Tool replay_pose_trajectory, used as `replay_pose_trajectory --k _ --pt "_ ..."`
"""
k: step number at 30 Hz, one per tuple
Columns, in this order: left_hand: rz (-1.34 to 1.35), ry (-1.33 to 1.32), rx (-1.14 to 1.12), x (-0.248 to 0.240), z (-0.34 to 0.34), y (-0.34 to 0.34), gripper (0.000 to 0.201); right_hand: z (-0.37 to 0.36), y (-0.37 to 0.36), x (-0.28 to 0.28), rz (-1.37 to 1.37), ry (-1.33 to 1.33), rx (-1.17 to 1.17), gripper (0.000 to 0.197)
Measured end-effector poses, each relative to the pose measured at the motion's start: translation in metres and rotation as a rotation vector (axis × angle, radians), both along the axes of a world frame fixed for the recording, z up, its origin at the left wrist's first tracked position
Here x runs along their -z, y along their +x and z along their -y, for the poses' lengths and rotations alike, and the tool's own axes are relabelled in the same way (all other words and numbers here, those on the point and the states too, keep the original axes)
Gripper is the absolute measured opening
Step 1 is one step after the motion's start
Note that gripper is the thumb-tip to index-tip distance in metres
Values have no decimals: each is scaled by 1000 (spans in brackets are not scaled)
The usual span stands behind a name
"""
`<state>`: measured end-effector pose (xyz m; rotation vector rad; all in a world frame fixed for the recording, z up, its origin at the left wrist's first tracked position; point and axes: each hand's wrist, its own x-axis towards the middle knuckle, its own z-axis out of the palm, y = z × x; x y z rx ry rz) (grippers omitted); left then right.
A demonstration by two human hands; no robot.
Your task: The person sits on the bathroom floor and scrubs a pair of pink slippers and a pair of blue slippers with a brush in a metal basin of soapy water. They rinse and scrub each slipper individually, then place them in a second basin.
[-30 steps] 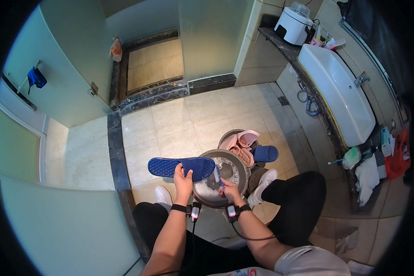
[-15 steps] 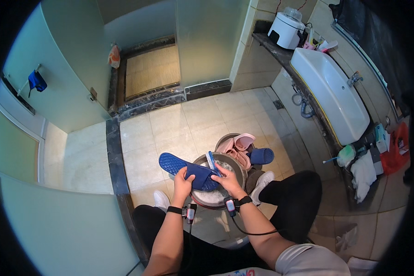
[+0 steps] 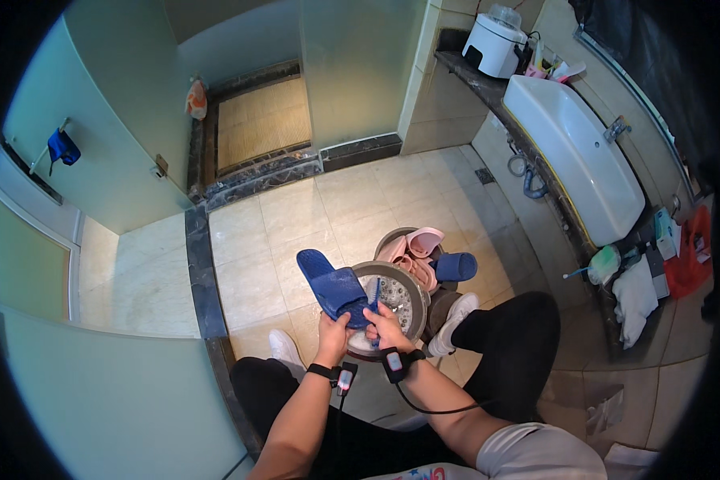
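Note:
My left hand (image 3: pixel 335 330) grips a blue slide slipper (image 3: pixel 328 284) by its near end, thumb on top, and holds it tilted over the left part of a round basin (image 3: pixel 412 328). Soapy water with white suds (image 3: pixel 396 300) fills the basin. In my right hand (image 3: pixel 386 326) is a small blue scrubbing brush (image 3: pixel 374 298), its bristles close beside the slipper's strap. The fingers of my right hand are wrapped round the brush handle.
Behind the basin a second container (image 3: pixel 389 238) holds several pink slippers (image 3: pixel 425 240) and another blue slipper (image 3: pixel 457 266). My white shoes (image 3: pixel 284 347) stand on either side. To the right is a white sink (image 3: pixel 576 152) on a dark counter.
The slipper has turned from lying crosswise to pointing away from me, and my left hand has moved right and nearer. The brush has come down lower beside it.

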<state>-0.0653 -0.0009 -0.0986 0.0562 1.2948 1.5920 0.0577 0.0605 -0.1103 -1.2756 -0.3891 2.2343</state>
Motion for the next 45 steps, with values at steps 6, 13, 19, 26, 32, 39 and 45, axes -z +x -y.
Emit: replay_pose_trajectory --k 6,13,19,26,32,39,45 --pt "82 18 -33 -3 -6 -24 33 -13 27 75 1266 743 -632 53" --pt "114 125 -95 19 -4 -37 28 -2 36 37 448 448 -533 43" --pt "81 65 -73 0 -16 -22 23 6 29 -25 362 975 -727 47" --pt "136 84 1 1 -12 -17 20 -6 -20 -47 976 1096 -780 40" --pt "85 72 48 10 -11 -11 20 15 -4 -41 996 1028 -680 44" --pt "92 53 -173 6 -12 -41 22 28 12 -36 818 1152 -767 45" --pt "62 62 -240 -2 -11 -52 31 8 47 22 1231 812 -593 44"
